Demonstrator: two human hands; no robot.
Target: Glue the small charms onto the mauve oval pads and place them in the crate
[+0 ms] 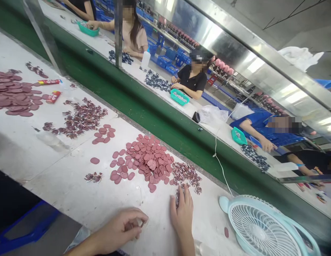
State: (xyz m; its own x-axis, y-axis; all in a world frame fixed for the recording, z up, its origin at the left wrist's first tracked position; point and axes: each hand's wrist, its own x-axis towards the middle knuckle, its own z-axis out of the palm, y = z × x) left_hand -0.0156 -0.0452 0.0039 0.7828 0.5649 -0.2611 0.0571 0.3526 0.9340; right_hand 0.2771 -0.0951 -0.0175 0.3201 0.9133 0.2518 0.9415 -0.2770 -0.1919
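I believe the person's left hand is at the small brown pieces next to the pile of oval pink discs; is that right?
Not quite: the head view shows the right hand, not the left hand, at the small brown pieces next to the pile of oval pink discs.

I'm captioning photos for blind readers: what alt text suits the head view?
A person's right hand is at a pile of brown bits on a white table, the left hand half-curled nearby. Pink ovals lie heaped beyond; a fan is at right. Co-workers sit across a green strip.
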